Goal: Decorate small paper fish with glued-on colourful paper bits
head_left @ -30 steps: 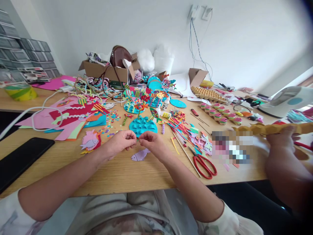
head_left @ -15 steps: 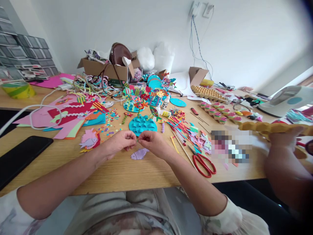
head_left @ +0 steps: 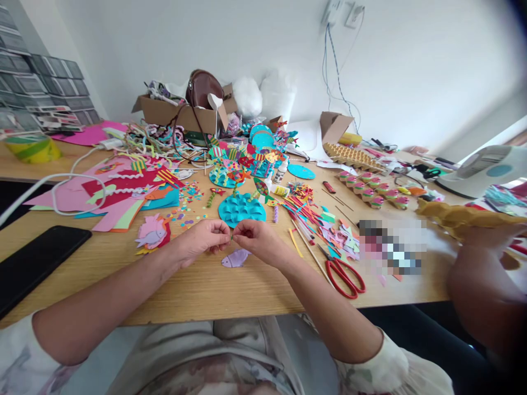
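Note:
My left hand (head_left: 206,240) and my right hand (head_left: 256,237) meet fingertip to fingertip above the front of the table. Both are closed in a pinch, on something too small for me to make out. Just below them a lilac paper fish (head_left: 235,258) with a drawn eye and gill line lies flat on the wood. Beyond my fingertips rests a blue round base (head_left: 242,210) covered with curved paper scales. A green speckled paper fish (head_left: 260,187) stands up behind it. Red-handled scissors (head_left: 345,277) lie to the right of my right forearm.
A black phone (head_left: 39,263) and stacked coloured paper (head_left: 119,200) lie at left. Paper scraps (head_left: 337,236) and glue bottles (head_left: 280,171) are right of centre. At far right a co-worker's hand (head_left: 486,247) holds a yellow egg carton (head_left: 465,216). A cardboard box (head_left: 177,116) stands at the back.
My hands stay pinched together in nearly the same place. The co-worker's egg carton has tilted and shifted a little to the right. The whole view has moved slightly.

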